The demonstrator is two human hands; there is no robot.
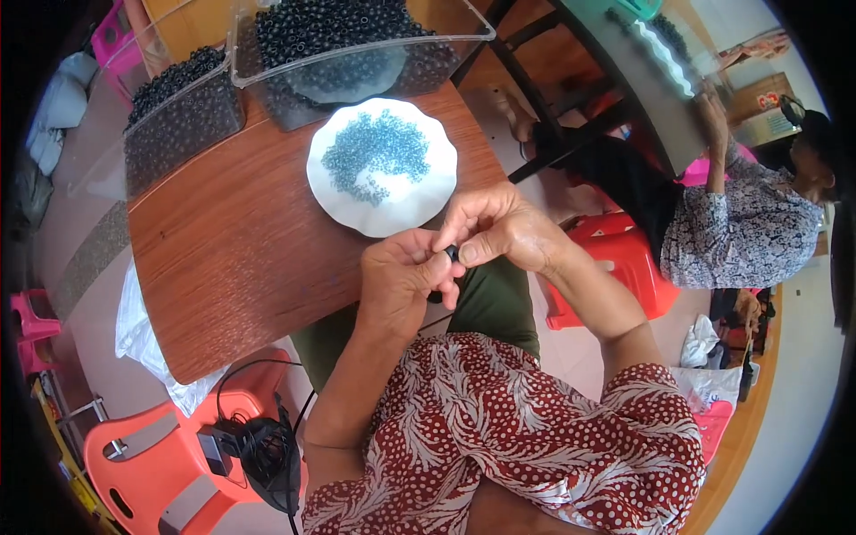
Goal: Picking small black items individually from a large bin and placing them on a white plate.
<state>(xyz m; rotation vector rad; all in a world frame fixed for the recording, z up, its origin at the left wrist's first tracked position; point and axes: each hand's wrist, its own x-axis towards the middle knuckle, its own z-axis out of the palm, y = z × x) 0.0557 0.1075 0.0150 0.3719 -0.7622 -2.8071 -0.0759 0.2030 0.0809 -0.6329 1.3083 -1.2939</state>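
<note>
Between the fingertips of both hands is a small black ring-shaped piece (452, 253). My left hand (403, 275) pinches it from the left, thumb and forefinger closed. From the other side my right hand (504, 230) presses on it with its thumb and fingers. Both hands are just off the table's near right edge, above my lap. Close beyond them stands a white scalloped plate (343, 209), on which many tiny translucent bluish pieces (379, 152) lie spread. Whether one of those tiny pieces is also in my fingers is hidden.
On the brown wooden table (232, 276), a large clear bin (366, 89) and a smaller clear bin (183, 147) hold black ring pieces. A coral chair (134, 446) bears cables and a black adapter. At right, another person (740, 223) works at a dark table beside a red stool (615, 267).
</note>
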